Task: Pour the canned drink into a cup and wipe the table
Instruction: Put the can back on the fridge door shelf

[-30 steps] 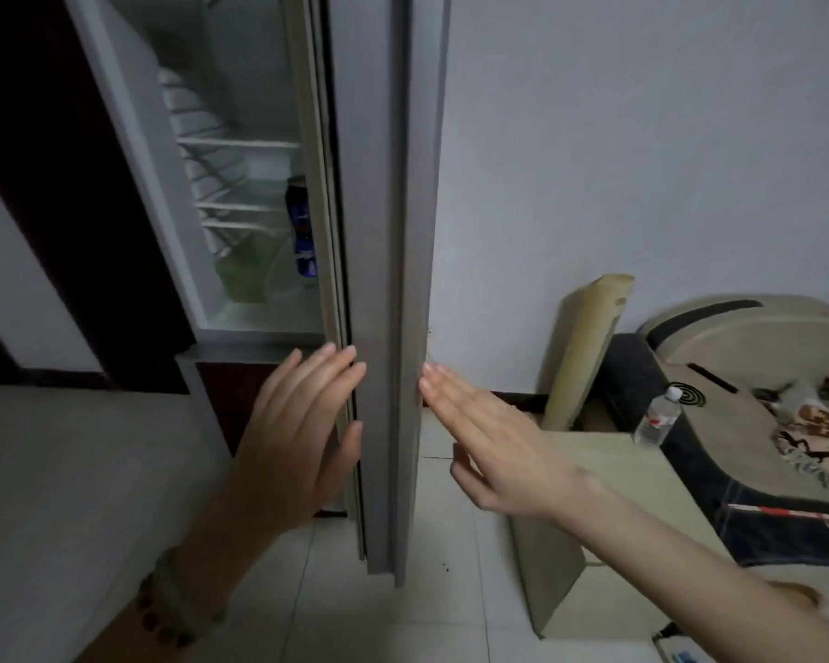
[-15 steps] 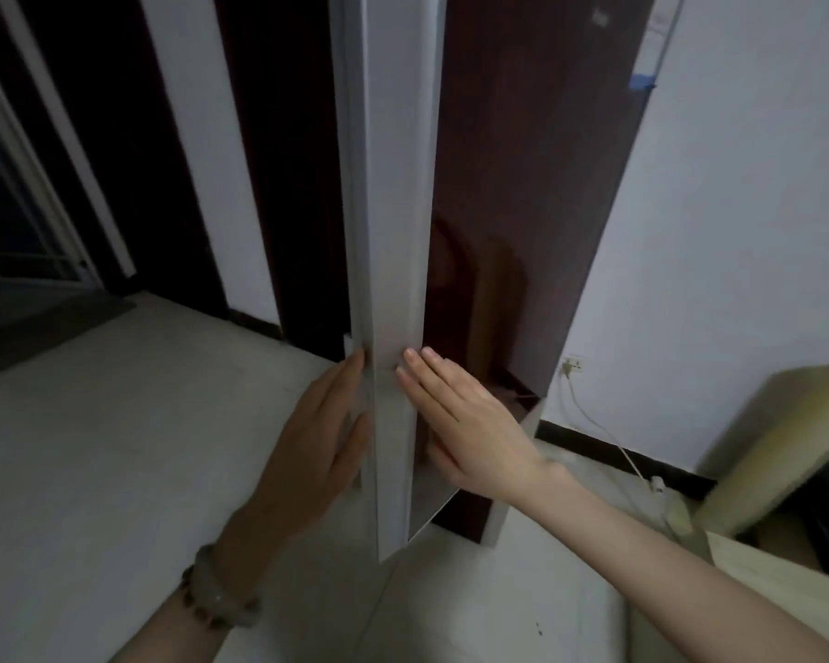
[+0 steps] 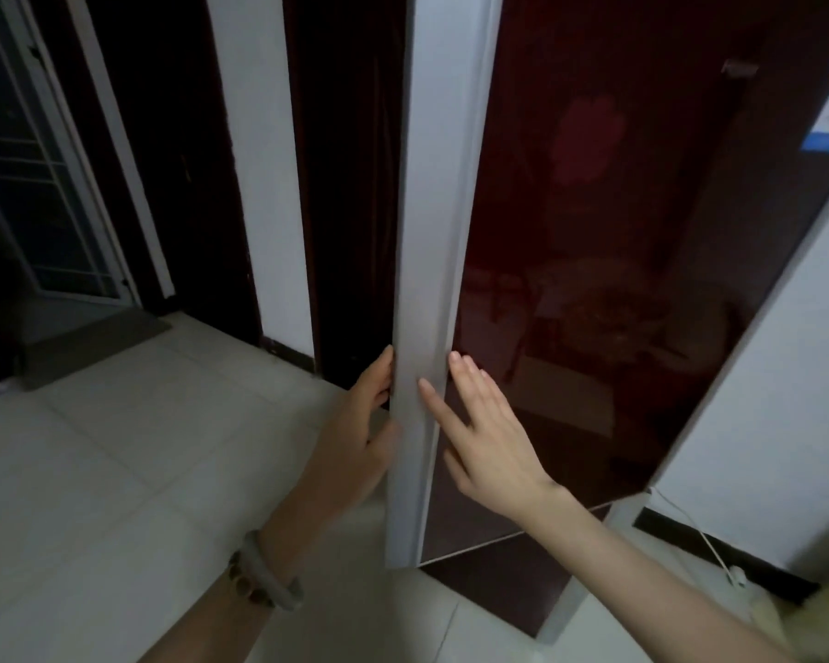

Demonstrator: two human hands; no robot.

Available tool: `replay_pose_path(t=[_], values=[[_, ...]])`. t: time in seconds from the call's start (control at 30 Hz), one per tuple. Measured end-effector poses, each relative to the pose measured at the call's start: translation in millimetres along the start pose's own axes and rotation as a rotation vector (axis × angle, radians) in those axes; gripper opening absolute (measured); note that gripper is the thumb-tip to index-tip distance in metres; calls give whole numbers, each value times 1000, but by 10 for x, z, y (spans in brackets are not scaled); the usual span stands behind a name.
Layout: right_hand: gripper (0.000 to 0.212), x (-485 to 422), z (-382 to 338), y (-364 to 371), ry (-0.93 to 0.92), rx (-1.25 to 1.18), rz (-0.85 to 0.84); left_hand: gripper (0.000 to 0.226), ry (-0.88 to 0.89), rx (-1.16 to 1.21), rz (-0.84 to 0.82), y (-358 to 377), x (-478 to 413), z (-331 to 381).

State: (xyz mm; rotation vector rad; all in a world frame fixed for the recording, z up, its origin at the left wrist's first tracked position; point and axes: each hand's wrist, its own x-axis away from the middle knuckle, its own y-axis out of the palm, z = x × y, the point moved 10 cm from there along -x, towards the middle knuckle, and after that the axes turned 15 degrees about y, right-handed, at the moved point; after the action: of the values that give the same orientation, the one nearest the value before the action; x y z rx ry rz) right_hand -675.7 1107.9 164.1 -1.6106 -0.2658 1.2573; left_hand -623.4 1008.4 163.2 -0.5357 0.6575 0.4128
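A: What sort of place is this?
B: A home, prob. a flat. Pale tiled floor (image 3: pixel 116 461), white plastered wall (image 3: pixel 254 160) w/ dark skirting (image 3: pixel 288 350) along the bottom.
A: What else points to that?
B: Tall appliance door (image 3: pixel 594 279), glossy dark red w/ a grey edge, looks like a fridge. White power cord (image 3: pixel 695 533) trails down the wall beside it. Dark wooden door (image 3: pixel 178 160) on the left, then a barred glass door (image 3: pixel 34 184) w/ a grey mat (image 3: pixel 92 346) in front. Dim indoor light.

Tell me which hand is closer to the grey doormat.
Left. The left hand touches the fridge door on the side facing the doormat; the right hand rests on its other side, farther away.
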Motion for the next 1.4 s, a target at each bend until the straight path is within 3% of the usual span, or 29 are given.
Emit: replay_pose_path(t=[0.3, 0.6, 0.8, 1.4], values=[[92, -795, 59, 589, 116, 184, -90, 79, -67, 87, -127, -195, -687, -891], [84, -1470, 288, 1103, 196, 232, -92, 85, -66, 119, -154, -216, -1391, -1667], [65, -1924, 531, 1439, 265, 234, -96, 81, -78, 157, -182, -153, -1894, -2148], [62, -2611, 1139, 2033, 327, 391, -6, 88, -60, 279, -347, 190, -2757, -2866]])
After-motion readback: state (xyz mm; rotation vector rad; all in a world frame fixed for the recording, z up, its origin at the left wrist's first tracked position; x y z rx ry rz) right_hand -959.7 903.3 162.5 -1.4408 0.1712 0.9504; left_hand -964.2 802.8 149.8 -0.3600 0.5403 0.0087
